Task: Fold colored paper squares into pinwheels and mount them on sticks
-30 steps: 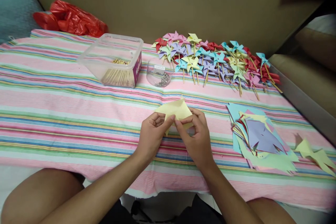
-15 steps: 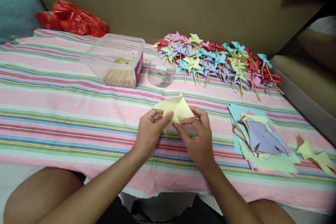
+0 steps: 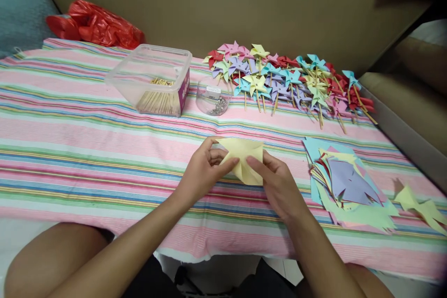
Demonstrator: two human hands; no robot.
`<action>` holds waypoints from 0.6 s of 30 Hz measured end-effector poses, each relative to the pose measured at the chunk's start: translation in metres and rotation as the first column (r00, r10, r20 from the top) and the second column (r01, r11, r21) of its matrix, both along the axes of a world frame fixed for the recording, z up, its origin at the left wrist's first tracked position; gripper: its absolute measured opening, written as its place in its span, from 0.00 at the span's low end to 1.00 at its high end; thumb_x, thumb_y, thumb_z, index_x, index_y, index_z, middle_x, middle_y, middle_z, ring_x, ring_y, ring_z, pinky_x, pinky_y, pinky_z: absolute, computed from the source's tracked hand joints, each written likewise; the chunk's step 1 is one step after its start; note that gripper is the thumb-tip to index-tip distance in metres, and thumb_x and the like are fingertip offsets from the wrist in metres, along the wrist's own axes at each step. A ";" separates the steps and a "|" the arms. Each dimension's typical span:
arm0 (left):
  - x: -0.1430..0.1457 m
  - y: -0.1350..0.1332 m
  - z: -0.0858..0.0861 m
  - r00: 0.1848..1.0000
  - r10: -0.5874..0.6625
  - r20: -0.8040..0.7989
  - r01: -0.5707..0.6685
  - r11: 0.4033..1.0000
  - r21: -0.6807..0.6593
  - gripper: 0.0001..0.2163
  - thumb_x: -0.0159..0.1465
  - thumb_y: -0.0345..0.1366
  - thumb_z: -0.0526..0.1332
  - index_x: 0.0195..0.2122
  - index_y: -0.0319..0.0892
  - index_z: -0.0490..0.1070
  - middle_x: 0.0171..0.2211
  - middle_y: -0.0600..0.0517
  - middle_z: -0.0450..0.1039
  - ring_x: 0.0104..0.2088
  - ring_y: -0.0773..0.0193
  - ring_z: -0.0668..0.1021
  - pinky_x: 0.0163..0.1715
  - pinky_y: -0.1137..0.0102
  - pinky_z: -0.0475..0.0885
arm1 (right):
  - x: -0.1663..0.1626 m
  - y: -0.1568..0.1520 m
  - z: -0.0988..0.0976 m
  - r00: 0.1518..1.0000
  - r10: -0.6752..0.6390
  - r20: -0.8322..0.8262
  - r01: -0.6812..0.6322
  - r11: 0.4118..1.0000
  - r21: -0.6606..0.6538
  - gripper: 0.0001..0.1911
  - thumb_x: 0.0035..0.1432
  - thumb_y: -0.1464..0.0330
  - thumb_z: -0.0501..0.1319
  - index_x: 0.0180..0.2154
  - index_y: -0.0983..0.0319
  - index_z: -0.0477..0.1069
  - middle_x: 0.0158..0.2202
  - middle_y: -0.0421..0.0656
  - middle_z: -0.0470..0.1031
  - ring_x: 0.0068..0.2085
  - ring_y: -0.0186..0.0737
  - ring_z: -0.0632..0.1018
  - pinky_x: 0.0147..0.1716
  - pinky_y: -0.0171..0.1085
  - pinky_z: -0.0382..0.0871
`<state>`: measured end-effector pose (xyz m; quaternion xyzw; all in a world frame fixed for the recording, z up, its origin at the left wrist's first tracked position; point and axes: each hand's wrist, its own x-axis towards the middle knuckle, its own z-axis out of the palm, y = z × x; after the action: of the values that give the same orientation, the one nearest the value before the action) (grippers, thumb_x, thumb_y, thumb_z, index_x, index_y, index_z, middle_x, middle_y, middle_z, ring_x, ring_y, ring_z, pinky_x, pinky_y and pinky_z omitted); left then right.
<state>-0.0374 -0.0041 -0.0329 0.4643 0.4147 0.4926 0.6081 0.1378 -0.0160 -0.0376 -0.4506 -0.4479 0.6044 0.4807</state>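
Observation:
A pale yellow paper piece (image 3: 246, 149), cut for a pinwheel, is held above the striped cloth between both hands. My left hand (image 3: 206, 167) grips its left side, thumb on top and fingers behind. My right hand (image 3: 277, 177) has its thumb pressed on the front near the middle, with the fingers behind the right edge. The two thumbs lie close together over the paper. Beyond the hands stands a round clear container (image 3: 213, 98) with small metal bits inside. To its left is a clear plastic box (image 3: 146, 70) with thin wooden sticks.
Finished paper pinwheels (image 3: 279, 77) on sticks lie piled at the back right. A stack of cut coloured paper (image 3: 349, 181) is at the right, beside a loose yellow cut-out (image 3: 421, 207). A red plastic bag (image 3: 101, 25) lies at the back left on the striped cloth (image 3: 87, 149).
The yellow paper has been turned and lies flatter, lower and slightly to the right. My right thumb has moved onto its front, and the right fingers have gone behind it.

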 end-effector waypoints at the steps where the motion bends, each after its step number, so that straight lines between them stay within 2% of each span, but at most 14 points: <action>1: -0.001 0.000 0.000 1.000 -0.016 -0.014 0.016 1.000 0.000 0.17 0.57 0.39 0.72 0.42 0.44 0.67 0.30 0.53 0.80 0.32 0.60 0.82 0.31 0.71 0.74 | 0.002 0.000 0.001 1.000 0.013 0.012 -0.013 1.000 -0.017 0.18 0.57 0.58 0.70 0.48 0.57 0.79 0.55 0.47 0.76 0.52 0.49 0.78 0.47 0.43 0.74; 5: -0.004 0.001 0.000 0.993 -0.078 -0.090 0.082 0.996 0.036 0.19 0.58 0.38 0.71 0.47 0.45 0.67 0.33 0.51 0.81 0.34 0.59 0.82 0.32 0.70 0.75 | 0.007 0.001 -0.001 0.989 0.011 0.146 -0.014 1.000 0.023 0.19 0.55 0.58 0.71 0.48 0.57 0.79 0.53 0.46 0.76 0.47 0.46 0.78 0.42 0.40 0.75; 11: -0.011 0.002 0.000 0.968 -0.161 -0.195 0.178 0.981 0.072 0.18 0.62 0.39 0.68 0.51 0.45 0.68 0.34 0.49 0.81 0.36 0.56 0.83 0.33 0.68 0.76 | 0.009 0.005 -0.005 0.952 0.043 0.302 -0.086 0.988 0.128 0.11 0.55 0.60 0.70 0.38 0.59 0.81 0.55 0.46 0.72 0.43 0.42 0.79 0.37 0.38 0.75; 14: -0.010 0.003 0.005 0.984 -0.129 -0.124 0.134 0.991 0.031 0.19 0.59 0.38 0.70 0.49 0.45 0.69 0.34 0.50 0.81 0.35 0.57 0.83 0.33 0.69 0.76 | 0.004 0.005 -0.006 0.977 -0.020 0.211 0.001 0.996 0.091 0.14 0.54 0.61 0.72 0.42 0.58 0.81 0.53 0.45 0.75 0.44 0.44 0.80 0.38 0.39 0.75; 18: -0.005 0.003 0.010 0.997 -0.032 0.066 0.037 0.997 -0.069 0.23 0.53 0.33 0.75 0.49 0.44 0.70 0.35 0.51 0.80 0.37 0.61 0.82 0.37 0.70 0.76 | -0.008 0.003 -0.003 0.981 -0.165 -0.102 0.163 0.986 -0.030 0.16 0.54 0.60 0.72 0.43 0.58 0.80 0.45 0.45 0.82 0.45 0.46 0.81 0.44 0.44 0.75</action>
<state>-0.0428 -0.0015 -0.0231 0.4337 0.4038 0.4820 0.6455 0.1295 -0.0134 -0.0403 -0.4589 -0.3770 0.5903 0.5467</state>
